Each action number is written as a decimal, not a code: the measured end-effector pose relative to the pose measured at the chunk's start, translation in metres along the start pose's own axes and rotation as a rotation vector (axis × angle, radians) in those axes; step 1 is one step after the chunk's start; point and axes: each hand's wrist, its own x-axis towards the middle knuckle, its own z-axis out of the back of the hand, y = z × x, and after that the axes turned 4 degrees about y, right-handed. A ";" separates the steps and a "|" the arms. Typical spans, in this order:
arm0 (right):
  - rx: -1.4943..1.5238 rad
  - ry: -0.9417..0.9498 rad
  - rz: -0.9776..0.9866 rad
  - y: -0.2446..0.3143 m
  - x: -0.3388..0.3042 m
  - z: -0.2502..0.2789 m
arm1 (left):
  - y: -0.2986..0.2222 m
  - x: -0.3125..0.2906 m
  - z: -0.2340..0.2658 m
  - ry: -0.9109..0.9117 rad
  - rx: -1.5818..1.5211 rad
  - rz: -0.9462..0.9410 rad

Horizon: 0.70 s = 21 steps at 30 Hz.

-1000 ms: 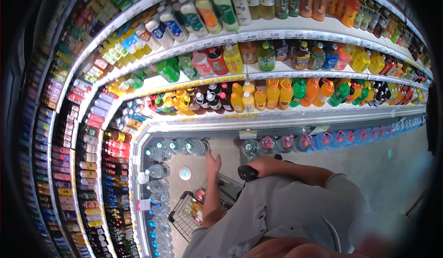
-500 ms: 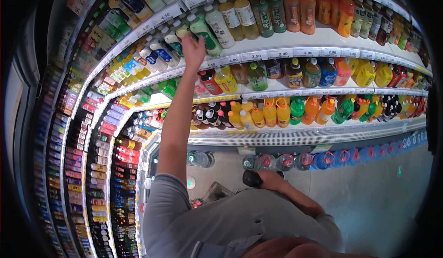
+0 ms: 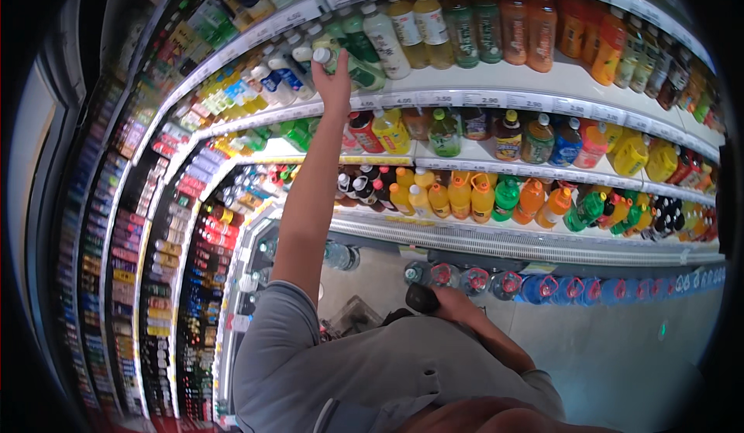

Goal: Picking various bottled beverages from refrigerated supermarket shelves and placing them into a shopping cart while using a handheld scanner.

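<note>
Around the left hand (image 3: 334, 90), close-packed bottles (image 3: 386, 43)

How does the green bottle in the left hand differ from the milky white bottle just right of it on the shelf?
The green bottle is gripped by the left hand; the white bottle stands on the shelf, untouched. The green bottle is tipped well over, while the white bottle is near upright. The green bottle looks greenish, the white bottle mostly white. Both have pale caps.

held bottle (image 3: 360, 72): seemingly glossy plastic | shirt (image 3: 372, 363): matt cloth | floor (image 3: 612, 355): smooth
</note>
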 end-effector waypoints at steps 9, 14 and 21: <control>-0.048 0.227 0.087 -0.011 0.035 -0.018 | -0.006 -0.122 0.159 -0.439 -1.159 0.811; 0.046 0.359 0.092 0.010 0.045 -0.018 | -0.015 -0.236 0.258 -0.406 -1.229 0.944; -0.109 0.514 0.085 0.050 0.073 -0.037 | -0.058 -0.347 0.366 -0.399 -1.301 0.928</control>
